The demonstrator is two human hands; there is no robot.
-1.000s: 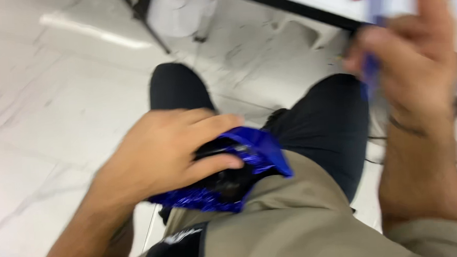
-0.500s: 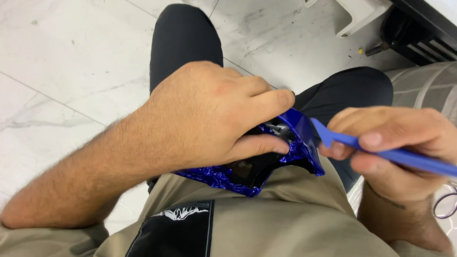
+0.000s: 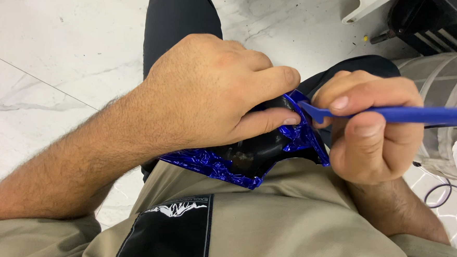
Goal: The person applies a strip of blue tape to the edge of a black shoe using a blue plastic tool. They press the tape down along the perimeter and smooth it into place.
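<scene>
My left hand (image 3: pixel 216 90) grips a dark object wrapped in crinkled shiny blue foil (image 3: pixel 225 168), held against my lap over dark trousers. The fingers cover most of it; only the lower and right foil edges and a black patch show. My right hand (image 3: pixel 367 131) pinches a thin blue plastic tool (image 3: pixel 420 114) like a pen. Its pointed tip rests at the foil's right edge, just beside my left index finger. The tool's far end runs off the right side of the view.
White marbled floor tiles (image 3: pixel 53 59) lie to the left and ahead. A black base (image 3: pixel 431 13) and white plastic part (image 3: pixel 373 1) sit at top right. A clear cylinder (image 3: pixel 445 86) stands at the right, with a cable (image 3: pixel 440 193) and papers below.
My right hand came down from a raised position at upper right and brought the blue tool's tip to the foil's edge. My left hand kept hold of the wrapped object.
</scene>
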